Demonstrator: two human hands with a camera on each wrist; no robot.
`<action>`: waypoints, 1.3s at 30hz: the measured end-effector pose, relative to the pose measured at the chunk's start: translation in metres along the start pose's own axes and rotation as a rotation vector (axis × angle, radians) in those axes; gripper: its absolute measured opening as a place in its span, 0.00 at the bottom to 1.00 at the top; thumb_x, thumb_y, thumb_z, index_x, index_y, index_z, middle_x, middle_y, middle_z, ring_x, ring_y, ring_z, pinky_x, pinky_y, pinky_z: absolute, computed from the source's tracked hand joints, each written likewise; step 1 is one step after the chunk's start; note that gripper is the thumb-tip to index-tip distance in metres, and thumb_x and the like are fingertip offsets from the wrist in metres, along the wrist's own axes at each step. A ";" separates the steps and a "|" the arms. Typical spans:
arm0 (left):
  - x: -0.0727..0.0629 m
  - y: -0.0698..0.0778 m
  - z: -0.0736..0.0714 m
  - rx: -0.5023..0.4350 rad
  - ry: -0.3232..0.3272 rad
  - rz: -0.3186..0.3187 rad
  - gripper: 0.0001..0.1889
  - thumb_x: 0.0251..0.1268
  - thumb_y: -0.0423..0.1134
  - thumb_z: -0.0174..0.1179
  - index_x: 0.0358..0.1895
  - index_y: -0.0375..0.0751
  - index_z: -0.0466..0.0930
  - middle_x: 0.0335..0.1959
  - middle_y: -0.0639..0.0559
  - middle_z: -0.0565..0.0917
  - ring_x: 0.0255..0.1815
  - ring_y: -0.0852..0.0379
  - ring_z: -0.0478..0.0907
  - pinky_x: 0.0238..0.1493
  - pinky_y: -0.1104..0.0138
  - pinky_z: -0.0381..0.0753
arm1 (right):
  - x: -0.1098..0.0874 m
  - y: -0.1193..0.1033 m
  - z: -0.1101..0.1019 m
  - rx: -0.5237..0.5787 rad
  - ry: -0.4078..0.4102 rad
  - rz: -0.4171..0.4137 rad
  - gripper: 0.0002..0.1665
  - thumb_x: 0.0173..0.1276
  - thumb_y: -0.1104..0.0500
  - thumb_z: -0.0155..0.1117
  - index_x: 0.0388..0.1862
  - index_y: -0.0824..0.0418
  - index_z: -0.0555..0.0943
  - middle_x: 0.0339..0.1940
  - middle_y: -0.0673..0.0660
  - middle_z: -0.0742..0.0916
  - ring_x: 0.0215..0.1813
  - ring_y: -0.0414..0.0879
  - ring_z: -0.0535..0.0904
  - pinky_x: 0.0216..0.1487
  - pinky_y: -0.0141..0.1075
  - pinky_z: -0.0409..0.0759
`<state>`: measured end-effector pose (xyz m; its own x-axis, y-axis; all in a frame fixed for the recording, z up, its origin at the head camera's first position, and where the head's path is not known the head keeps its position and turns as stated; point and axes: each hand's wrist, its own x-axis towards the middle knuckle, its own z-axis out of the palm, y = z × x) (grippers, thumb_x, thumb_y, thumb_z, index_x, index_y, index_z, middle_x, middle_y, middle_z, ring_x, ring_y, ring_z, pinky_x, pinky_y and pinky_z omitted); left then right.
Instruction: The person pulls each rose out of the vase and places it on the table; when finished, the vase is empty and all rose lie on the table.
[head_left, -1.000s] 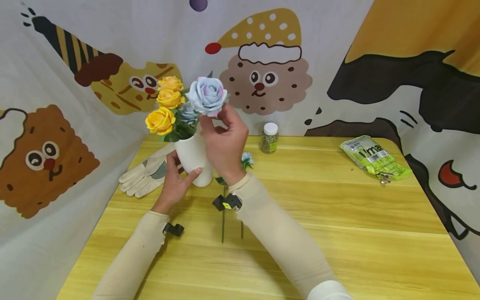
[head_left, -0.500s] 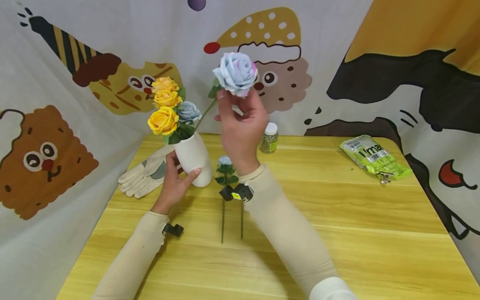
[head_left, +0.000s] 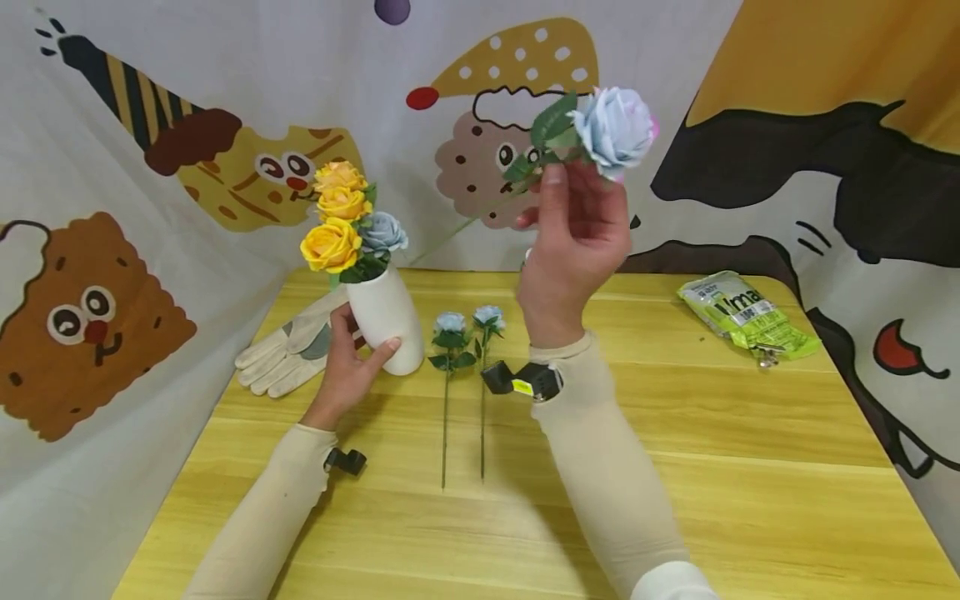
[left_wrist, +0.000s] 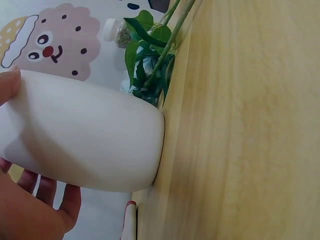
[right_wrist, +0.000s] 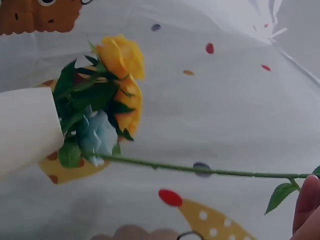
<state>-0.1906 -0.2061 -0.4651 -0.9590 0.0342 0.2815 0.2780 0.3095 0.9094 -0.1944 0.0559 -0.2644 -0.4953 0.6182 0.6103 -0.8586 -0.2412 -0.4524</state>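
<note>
My left hand (head_left: 352, 371) grips a white vase (head_left: 386, 325), tilted on the table, fingers behind and thumb in front. Three yellow roses (head_left: 331, 246) and one blue rose (head_left: 384, 234) stand in it. Up and to the right, my right hand (head_left: 576, 250) pinches another blue rose (head_left: 615, 132) by the stem just below the bloom. Its long stem (right_wrist: 215, 171) slants back toward the vase and overlaps the vase's blue flower in the right wrist view. Two more blue roses, a left one (head_left: 450, 327) and a right one (head_left: 489, 318), lie side by side right of the vase.
Behind the vase on the left lies a pale work glove (head_left: 281, 358). A green and white packet (head_left: 742, 312) rests at the table's right back, a small metal item (head_left: 768, 357) at its edge. A jar (left_wrist: 117, 32) with a white lid shows in the left wrist view. A cartoon-printed cloth hangs behind.
My right hand has drawn the blue rose up and right, its stem swinging away from the vase mouth. The two roses on the table are uncovered. My left hand stays on the vase.
</note>
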 end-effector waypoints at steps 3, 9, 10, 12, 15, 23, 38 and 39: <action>-0.003 0.011 0.000 -0.001 -0.005 -0.008 0.41 0.71 0.29 0.66 0.78 0.33 0.48 0.73 0.29 0.62 0.74 0.34 0.65 0.74 0.36 0.64 | 0.000 0.001 -0.018 -0.024 0.023 0.047 0.07 0.72 0.72 0.65 0.46 0.65 0.85 0.38 0.57 0.89 0.28 0.45 0.83 0.27 0.32 0.82; -0.009 0.031 -0.001 -0.003 -0.007 -0.020 0.41 0.72 0.30 0.66 0.78 0.31 0.48 0.72 0.28 0.62 0.74 0.35 0.65 0.74 0.36 0.65 | -0.005 0.011 -0.053 -0.111 0.019 0.196 0.06 0.70 0.69 0.69 0.45 0.64 0.86 0.34 0.54 0.88 0.28 0.43 0.81 0.25 0.29 0.77; -0.009 0.032 -0.001 -0.005 -0.008 -0.022 0.41 0.72 0.30 0.66 0.78 0.31 0.48 0.72 0.28 0.62 0.74 0.35 0.65 0.74 0.36 0.64 | -0.005 0.013 -0.059 -0.128 0.012 0.228 0.07 0.70 0.69 0.70 0.46 0.64 0.86 0.33 0.53 0.88 0.28 0.43 0.81 0.25 0.29 0.76; -0.010 0.032 -0.001 -0.010 -0.010 -0.026 0.41 0.72 0.31 0.66 0.78 0.31 0.48 0.72 0.28 0.62 0.75 0.35 0.65 0.75 0.36 0.64 | -0.006 0.015 -0.069 -0.164 -0.011 0.291 0.08 0.70 0.68 0.71 0.47 0.66 0.86 0.33 0.52 0.87 0.29 0.41 0.81 0.25 0.28 0.76; -0.009 0.030 -0.002 -0.012 -0.011 -0.033 0.41 0.72 0.31 0.66 0.78 0.32 0.48 0.73 0.29 0.62 0.75 0.34 0.64 0.75 0.36 0.63 | -0.008 0.019 -0.082 -0.222 -0.066 0.382 0.12 0.70 0.66 0.72 0.51 0.69 0.86 0.32 0.50 0.87 0.29 0.40 0.81 0.26 0.28 0.76; -0.004 0.008 -0.003 0.011 0.000 -0.025 0.42 0.72 0.33 0.67 0.79 0.36 0.48 0.74 0.32 0.62 0.75 0.37 0.65 0.75 0.37 0.64 | -0.013 0.027 -0.112 -0.500 -0.261 0.534 0.16 0.73 0.62 0.72 0.55 0.68 0.87 0.34 0.46 0.89 0.31 0.38 0.83 0.27 0.26 0.76; 0.001 -0.006 -0.001 -0.022 0.000 0.008 0.43 0.70 0.32 0.68 0.79 0.39 0.49 0.73 0.36 0.63 0.74 0.41 0.66 0.74 0.39 0.66 | -0.037 0.054 -0.160 -0.764 -0.565 0.786 0.18 0.73 0.59 0.72 0.57 0.66 0.87 0.41 0.64 0.91 0.31 0.38 0.87 0.35 0.29 0.81; 0.001 -0.007 -0.001 -0.023 0.000 0.012 0.43 0.70 0.32 0.69 0.79 0.40 0.49 0.73 0.37 0.63 0.73 0.43 0.67 0.74 0.40 0.67 | -0.038 0.056 -0.163 -0.768 -0.568 0.807 0.18 0.73 0.58 0.72 0.57 0.66 0.87 0.41 0.64 0.91 0.31 0.38 0.87 0.34 0.29 0.81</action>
<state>-0.1932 -0.2093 -0.4704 -0.9556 0.0382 0.2923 0.2907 0.2868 0.9128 -0.2018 0.1411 -0.4193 -0.9951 0.0413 0.0898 -0.0789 0.2157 -0.9733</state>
